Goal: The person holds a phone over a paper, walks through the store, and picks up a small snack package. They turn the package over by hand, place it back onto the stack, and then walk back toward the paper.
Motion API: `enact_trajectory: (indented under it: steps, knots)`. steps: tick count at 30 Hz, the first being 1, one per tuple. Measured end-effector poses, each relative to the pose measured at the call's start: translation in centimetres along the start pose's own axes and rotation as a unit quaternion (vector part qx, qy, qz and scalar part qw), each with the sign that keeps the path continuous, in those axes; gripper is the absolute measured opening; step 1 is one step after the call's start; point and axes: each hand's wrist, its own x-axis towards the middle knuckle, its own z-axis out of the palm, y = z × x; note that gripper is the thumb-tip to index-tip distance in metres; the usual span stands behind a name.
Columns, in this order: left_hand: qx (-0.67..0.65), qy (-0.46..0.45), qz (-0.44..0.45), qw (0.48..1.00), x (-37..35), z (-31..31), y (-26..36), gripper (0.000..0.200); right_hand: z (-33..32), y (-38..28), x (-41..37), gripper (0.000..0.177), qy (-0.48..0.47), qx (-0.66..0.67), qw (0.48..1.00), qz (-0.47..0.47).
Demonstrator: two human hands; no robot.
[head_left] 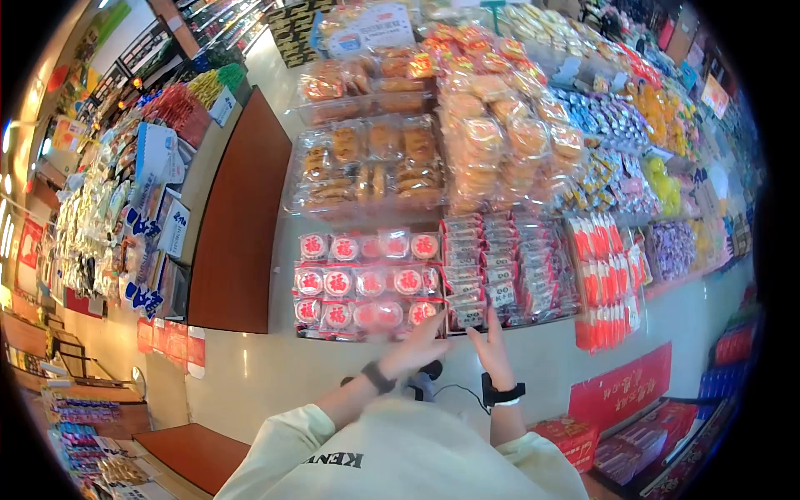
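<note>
Snack pkts [500, 262] just past R fingers [493, 326]

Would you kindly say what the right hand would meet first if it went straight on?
The right hand would probably meet the dark packets ahead of its fingers, though depth is unclear.

This is a shop — one selling packaged food. Clear packs of biscuits [383, 154] and wrapped round cakes [479, 142] are stacked on the middle display, with packs with round red labels [337, 283] and small dark packets [500, 267] in rows at its near side. To the right, small wrapped sweets [604, 117] lie heaped, largely grouped by colour. Left, more bagged goods [96, 200] crowd another display behind printed signs [160, 156] — and stocked shelves [229, 25] stand at the far left.
</note>
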Motion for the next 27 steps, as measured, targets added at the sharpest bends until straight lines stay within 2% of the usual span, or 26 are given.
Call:
enact_trajectory:
  steps: [1,3,4,6,9,11,15,17,18,20,21,27]
  knots:
    - [0.024,0.022,0.032,0.999,-0.9,-0.7,-0.1,0.070,0.2,-1.6,-0.5,0.075,0.024,-0.019,1.000,0.004]
    - [-0.011,0.071,0.037,0.997,-3.6,-2.3,0.1,0.070,1.2,-3.9,-1.6,0.072,0.067,-0.059,0.996,-0.008]
    - [-0.028,0.094,0.039,0.994,-4.9,-3.5,-0.1,0.069,1.8,-4.8,-2.0,0.071,0.066,-0.036,0.997,-0.017]
    - [-0.070,0.085,0.045,0.993,-7.9,-6.9,-1.3,0.069,3.6,-6.3,-2.7,0.069,0.064,0.013,0.997,-0.033]
    - [-0.126,0.135,0.074,0.980,-14.6,-12.1,-1.7,0.066,7.5,-7.9,-3.6,0.056,0.061,0.052,0.995,-0.060]
    - [-0.132,0.166,0.085,0.974,-19.6,-16.2,-0.8,0.064,11.2,-11.6,-5.0,0.044,0.066,0.114,0.989,-0.063]
    - [-0.188,0.225,0.049,0.955,-29.5,-23.4,-2.9,0.056,19.9,-17.7,-8.3,0.038,0.047,0.154,0.985,-0.066]
    - [-0.240,0.267,0.042,0.932,-33.9,-26.2,-3.7,0.051,25.4,-20.2,-9.7,0.037,0.011,0.170,0.982,-0.080]
    - [-0.224,0.291,0.037,0.929,-35.8,-27.5,-4.5,0.050,27.7,-21.2,-10.3,0.036,-0.010,0.173,0.981,-0.087]
    - [-0.200,0.339,0.020,0.919,-39.5,-29.4,-5.8,0.048,32.2,-23.5,-10.8,0.029,-0.106,0.171,0.977,-0.074]
    - [-0.207,0.363,-0.004,0.908,-41.1,-30.2,-5.6,0.045,34.1,-24.7,-11.0,0.028,-0.135,0.177,0.972,-0.074]
    - [-0.236,0.443,-0.010,0.865,-49.4,-33.7,-7.9,0.040,43.0,-29.6,-10.7,0.024,-0.248,0.189,0.945,-0.099]
